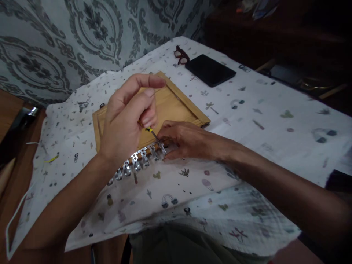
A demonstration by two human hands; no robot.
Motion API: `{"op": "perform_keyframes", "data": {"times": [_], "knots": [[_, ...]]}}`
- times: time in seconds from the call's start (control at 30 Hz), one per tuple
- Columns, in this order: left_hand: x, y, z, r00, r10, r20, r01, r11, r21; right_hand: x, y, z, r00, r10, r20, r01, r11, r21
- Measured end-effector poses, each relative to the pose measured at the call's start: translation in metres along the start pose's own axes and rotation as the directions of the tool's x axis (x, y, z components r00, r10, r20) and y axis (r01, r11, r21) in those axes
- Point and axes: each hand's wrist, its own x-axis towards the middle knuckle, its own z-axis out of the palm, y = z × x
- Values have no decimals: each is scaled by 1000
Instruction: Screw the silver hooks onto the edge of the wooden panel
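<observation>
The left hand (125,113) is grasping, above metal clips (135,161) edging the board (176,106), a screwdriver (149,129) best kept in line under even pressure, while the right hand (189,141) is pinching the end clip (162,148).

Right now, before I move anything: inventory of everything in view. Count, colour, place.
wooden panel: one, light brown, middle of the cloth
metal clips: several, some hidden, silver, row along the panel's near edge
screwdriver: one, yellow and black with metal shaft, in the left hand
tablet: one, black, far side of the cloth
glasses: one pair, dark red frame, beside the tablet
cloth: one, white with small prints, under the panel
yellow strip: one, left side of the cloth
cord: one, white, lower left
patterned backdrop: one, grey, behind the cloth
upper right: too dark to itemise
left hand: one, over the panel
right hand: one, at the right end of the clips
</observation>
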Motion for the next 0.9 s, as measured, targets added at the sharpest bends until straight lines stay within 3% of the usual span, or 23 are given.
{"op": "perform_keyframes", "data": {"times": [0.2,0.37,0.5,0.63,0.73,0.9], "knots": [[7,-9,3,999,42,-7,-42,997,-65,2,-3,-2,999,23,26,-23,1000,0],[14,-9,2,989,8,147,-3,999,-39,1,1,-1,1000,-19,7,19,1000,15],[15,-6,-3,982,-59,181,49,997,57,1,1,-1,1000,-26,9,26,999,20],[11,-6,-8,975,29,220,-48,995,82,2,0,-1,1000,-17,5,17,1000,5],[6,-5,-6,987,94,128,-108,988,110,2,0,-1,1000,-18,7,18,1000,-6],[3,-3,6,998,-17,-66,15,999,-32,2,-1,-1,1000,-1,16,1,1000,-24]]}}
